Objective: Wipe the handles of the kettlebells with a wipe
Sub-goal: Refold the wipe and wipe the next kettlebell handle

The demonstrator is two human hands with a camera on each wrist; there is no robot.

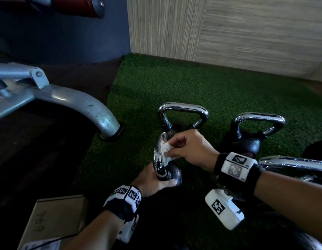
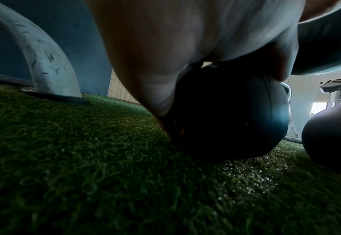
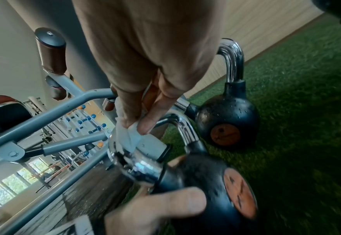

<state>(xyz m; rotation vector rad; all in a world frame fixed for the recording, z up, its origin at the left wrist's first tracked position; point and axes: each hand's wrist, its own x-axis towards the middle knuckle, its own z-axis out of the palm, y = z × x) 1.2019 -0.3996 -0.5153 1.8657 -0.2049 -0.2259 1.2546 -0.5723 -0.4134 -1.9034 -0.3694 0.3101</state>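
Now the right hand (image 1: pixel 190 148) pinches the wipe (image 1: pixel 165 147) against the tilted handle (image 1: pixel 157 159), just above the left hand (image 1: pixel 153 181) gripping the kettlebell (image 1: pixel 171 175)

both forearms bare, no sleeves. black wristband (image 1: pixel 237 175) on each wrist with white blocks covered in black square marker codes, plus a white camera box (image 1: pixel 226 210) strapped under each wrist

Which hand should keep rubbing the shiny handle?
The right hand: it already pinches the wipe against the chrome handle. The left hand is busy holding the kettlebell steady.
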